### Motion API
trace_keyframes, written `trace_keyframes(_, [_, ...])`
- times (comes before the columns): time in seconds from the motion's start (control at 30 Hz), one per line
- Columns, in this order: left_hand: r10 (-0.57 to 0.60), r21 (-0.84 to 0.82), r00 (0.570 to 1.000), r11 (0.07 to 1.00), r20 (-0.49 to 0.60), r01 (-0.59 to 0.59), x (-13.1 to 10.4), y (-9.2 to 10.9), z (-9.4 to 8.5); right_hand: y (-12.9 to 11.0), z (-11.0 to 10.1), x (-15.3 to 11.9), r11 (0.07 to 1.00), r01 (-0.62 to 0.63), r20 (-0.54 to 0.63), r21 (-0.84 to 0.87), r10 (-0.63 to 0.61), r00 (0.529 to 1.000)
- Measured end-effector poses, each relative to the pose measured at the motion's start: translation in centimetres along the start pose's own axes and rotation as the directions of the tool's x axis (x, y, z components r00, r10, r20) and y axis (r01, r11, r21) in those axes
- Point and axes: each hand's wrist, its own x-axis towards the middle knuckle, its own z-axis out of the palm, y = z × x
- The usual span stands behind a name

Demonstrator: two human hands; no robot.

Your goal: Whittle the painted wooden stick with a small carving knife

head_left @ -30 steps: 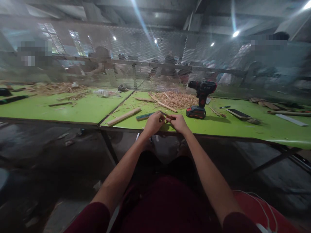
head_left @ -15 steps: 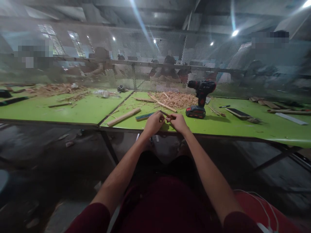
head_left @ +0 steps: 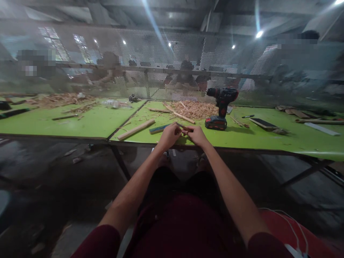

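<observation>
Both my hands meet at the table's front edge. My right hand point(head_left: 197, 135) is closed around a thin, brown stick-like piece point(head_left: 182, 126) that slants up to the left, its kind too small to make out. Close beside it, my left hand point(head_left: 169, 136) has its thumb and fingers curled together by that piece's tip; what they pinch is hidden. Just left of my left hand lies a flat wooden piece with a blue face point(head_left: 158, 129). Farther left a pale round wooden stick point(head_left: 136, 129) rests on the green tabletop point(head_left: 268, 139).
A cordless drill point(head_left: 221, 107) stands on its battery to the right, before a heap of wood shavings point(head_left: 197, 109). Further right lie a pen point(head_left: 247, 116), a dark phone-like slab point(head_left: 263, 123) and a white strip point(head_left: 321, 129). A perforated screen point(head_left: 161, 79) rises behind.
My left hand's fingers have closed in a little, narrowing the gap between thumb and fingers. The view has shifted slightly; the things on the table stay put.
</observation>
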Motion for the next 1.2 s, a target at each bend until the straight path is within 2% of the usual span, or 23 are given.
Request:
trace_keyframes(0.33, [0.001, -0.027, 1.0, 1.0, -0.019, -0.002, -0.1, 0.3, 0.0, -0.5, -0.1, -0.2, 0.998, -0.029, -0.05, 0.063, 0.032, 0.998])
trace_keyframes(0.63, [-0.023, -0.011, 1.0, 1.0, 0.011, 0.023, 0.0, 0.4, -0.1, -0.8, -0.2, -0.2, 0.996, -0.05, -0.015, 0.075, 0.052, 0.999])
trace_keyframes(0.93, [-0.008, 0.054, 1.0, 0.999, 0.014, 0.007, -0.2, 0.4, -0.1, -0.7, -0.2, -0.3, 0.998, -0.038, 0.007, 0.049, 0.037, 0.999])
trace_keyframes(1.2, [-0.012, 0.14, 1.0, 0.99, 0.016, 0.009, -0.4, 1.4, -0.4, -0.4, -0.3, -0.1, 0.998, -0.05, -0.003, 0.027, 0.05, 0.999])
